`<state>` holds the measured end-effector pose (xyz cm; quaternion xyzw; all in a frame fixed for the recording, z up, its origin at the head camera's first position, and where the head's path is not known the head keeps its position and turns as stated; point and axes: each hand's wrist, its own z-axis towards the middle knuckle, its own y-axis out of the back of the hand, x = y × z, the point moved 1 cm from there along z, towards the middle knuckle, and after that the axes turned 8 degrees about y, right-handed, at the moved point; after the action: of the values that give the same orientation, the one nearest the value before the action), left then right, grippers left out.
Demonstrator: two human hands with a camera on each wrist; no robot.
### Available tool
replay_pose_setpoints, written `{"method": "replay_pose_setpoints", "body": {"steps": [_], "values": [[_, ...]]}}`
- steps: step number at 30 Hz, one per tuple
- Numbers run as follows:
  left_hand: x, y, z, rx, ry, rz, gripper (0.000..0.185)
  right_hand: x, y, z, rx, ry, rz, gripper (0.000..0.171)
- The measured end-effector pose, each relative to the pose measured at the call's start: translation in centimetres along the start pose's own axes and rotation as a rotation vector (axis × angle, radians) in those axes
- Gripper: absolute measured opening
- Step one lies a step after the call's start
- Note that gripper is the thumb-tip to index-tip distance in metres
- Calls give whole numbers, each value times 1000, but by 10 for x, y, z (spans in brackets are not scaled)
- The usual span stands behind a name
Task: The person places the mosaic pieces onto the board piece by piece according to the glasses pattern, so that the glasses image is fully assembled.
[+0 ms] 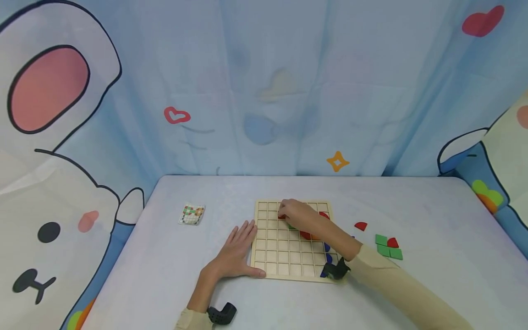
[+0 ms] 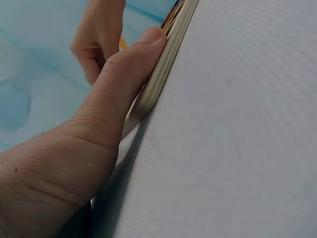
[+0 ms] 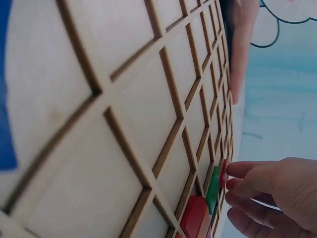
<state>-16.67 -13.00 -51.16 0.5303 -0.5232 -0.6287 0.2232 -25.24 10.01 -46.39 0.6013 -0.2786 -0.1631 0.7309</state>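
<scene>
A wooden grid board (image 1: 280, 256) lies on the table, divided into square cells by raised strips. My left hand (image 1: 233, 255) braces its near left corner, fingers extended along the left side and thumb (image 2: 143, 47) on the front edge. Over the far part of the board, my right hand (image 1: 299, 214) pinches a small red tile (image 3: 224, 173) at a cell, fingertips right at the grid. A green tile (image 3: 212, 190) sits beside it, then another red tile (image 3: 194, 216). Blue tiles (image 1: 328, 258) lie along the board's right side, partly hidden by the right arm.
Right of the board lie loose green tiles (image 1: 382, 250) and red tiles (image 1: 360, 226). A small patterned card (image 1: 191, 214) lies at the left of the white table (image 1: 222, 192). Behind hangs a blue cartoon-printed curtain (image 1: 264, 91). Each wrist wears a black camera (image 1: 222, 314).
</scene>
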Motion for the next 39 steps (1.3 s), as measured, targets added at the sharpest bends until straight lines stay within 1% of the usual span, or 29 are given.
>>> {"method": "replay_pose_setpoints", "body": {"steps": [3, 7, 11, 15, 17, 22, 26, 28, 33, 36, 39], "values": [[1, -1, 0, 7, 15, -3, 122, 3, 5, -11, -58, -6, 5, 22], [1, -2, 1, 11, 28, -7, 123, 7, 15, -34, -140, -29, 44, 24], [1, -2, 1, 3, 16, 4, 124, 6, 23, -63, -177, -138, 76, 24], [1, -2, 2, 0, 6, 17, 123, 0, 32, -89, -194, -259, 103, 30], [2, -2, 2, 2, 2, 19, 123, -4, 35, -101, -201, -297, 114, 32], [2, -2, 3, 3, 5, 14, 123, -20, 37, -127, -187, -387, 118, 35], [1, -2, 2, 8, 8, 18, 124, -33, 37, -149, -164, -440, 122, 35], [0, -2, 2, 12, 7, 11, 123, -41, 38, -160, -141, -442, 122, 36], [-2, 0, 2, 9, -1, -7, 123, -65, 47, -185, -69, -471, 178, 38], [-2, -1, 2, 1, 0, 7, 124, -79, 50, -196, -52, -474, 223, 37], [-1, -2, 2, -3, 9, 17, 124, -89, 48, -205, -36, -466, 244, 35]]}}
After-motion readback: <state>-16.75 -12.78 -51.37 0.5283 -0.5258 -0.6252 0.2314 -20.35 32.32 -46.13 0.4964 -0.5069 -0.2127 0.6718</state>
